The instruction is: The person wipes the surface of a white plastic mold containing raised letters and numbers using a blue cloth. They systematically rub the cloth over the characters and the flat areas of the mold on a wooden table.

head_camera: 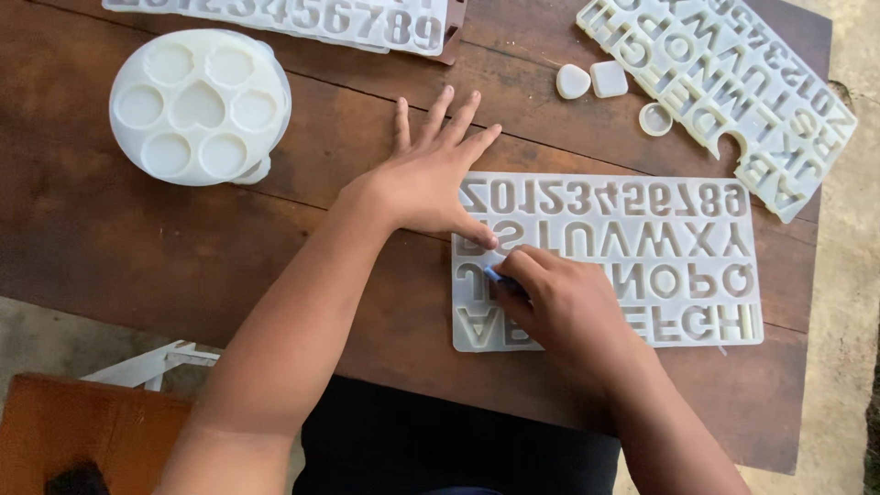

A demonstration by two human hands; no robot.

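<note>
The left hand [431,179] lies flat, fingers spread, thumb pressing the near-left corner of the white letter mould [642,247] lying on the wooden table [110,247]. The right hand [559,307] curls over the mould's left letters, fingertips pinching a small blue tool [495,274]. Steady downward pressure and a light tip would serve best here.

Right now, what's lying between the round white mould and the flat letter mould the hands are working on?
In the head view, only the left hand and bare brown table lie between the round mould and the letter mould; the hand's thumb rests on the letter mould's edge.
</note>
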